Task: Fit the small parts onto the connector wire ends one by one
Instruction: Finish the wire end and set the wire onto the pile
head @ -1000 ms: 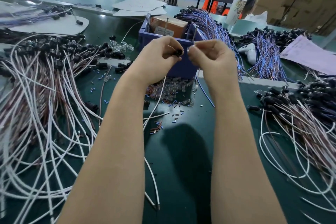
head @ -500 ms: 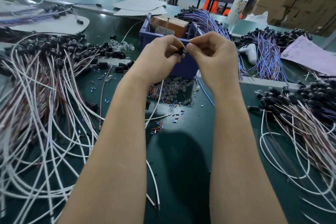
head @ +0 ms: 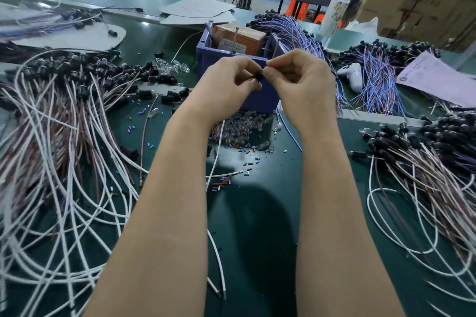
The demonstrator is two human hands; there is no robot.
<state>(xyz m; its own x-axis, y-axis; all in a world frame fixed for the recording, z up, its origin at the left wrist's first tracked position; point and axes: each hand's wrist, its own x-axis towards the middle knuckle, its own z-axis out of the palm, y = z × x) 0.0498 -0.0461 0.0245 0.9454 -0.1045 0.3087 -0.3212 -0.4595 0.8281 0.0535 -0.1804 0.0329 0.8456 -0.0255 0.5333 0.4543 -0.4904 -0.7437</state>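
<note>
Bottom centre of frame: two bared ends of the white wire (head: 217, 262) lie on the green mat (head: 257, 239) between your forearms. The lead runs up the frame and disappears under your left wrist.

Mid-frame, just below your hands: loose blue and red sleeves (head: 223, 183) are scattered on the mat. Above them a heap of clear parts (head: 242, 129) sits against the foot of the blue bin (head: 260, 100).

Centre: both hands are raised in front of the bin, with the fingertips meeting.
- Left hand (head: 229, 85): fingers curled, gripping the black connector (head: 259, 76).
- Right hand (head: 301, 87): thumb and forefinger pinched tight at the connector's open end. The small part is hidden between the fingertips, so I can't tell whether it has seated.

Judgement: you are mid-insertion on one connector.
- Next, push straight along the connector's axis while your left hand holds it steady.
- Then feel that the part has seated before you let go.
- After that, the finished lead goes to one side and you pick a fresh one.

Left edge: a tangled pile of white and brown leads (head: 64, 141). Right edge: a second pile of leads (head: 425, 177); I can't tell which pile is the finished one.

Upper frame: purple wire bundles (head: 296, 31), a white bottle (head: 334, 13) and a sheet of paper (head: 438, 80).
</note>
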